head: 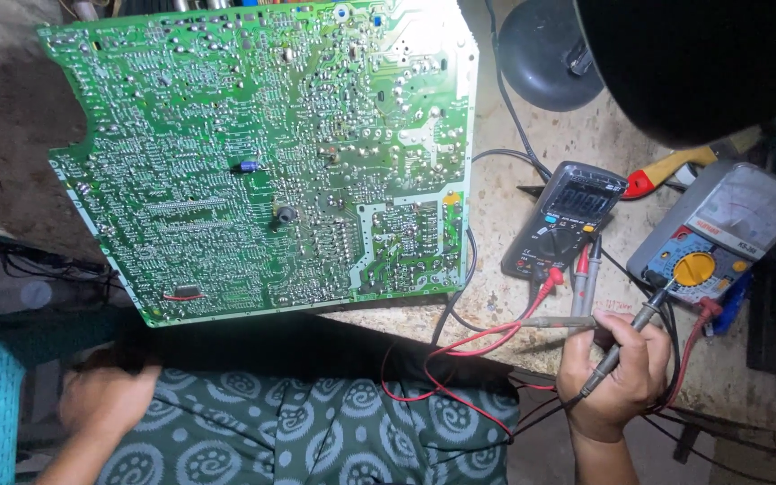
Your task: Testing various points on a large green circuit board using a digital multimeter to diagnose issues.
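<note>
My left hand (105,395) blurs low, grip unreadable. Above, the green circuit board (271,153) glints with solder dots. My right hand (612,368) pinches slim grey probes (626,337) beside the dark digital multimeter (563,220); lampshade top-right cropped.

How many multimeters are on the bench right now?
2. A dark digital multimeter lies right of the green circuit board; a grey analogue multimeter with a yellow dial sits further right. The right hand holds probes below them. Others may be hidden.
</note>
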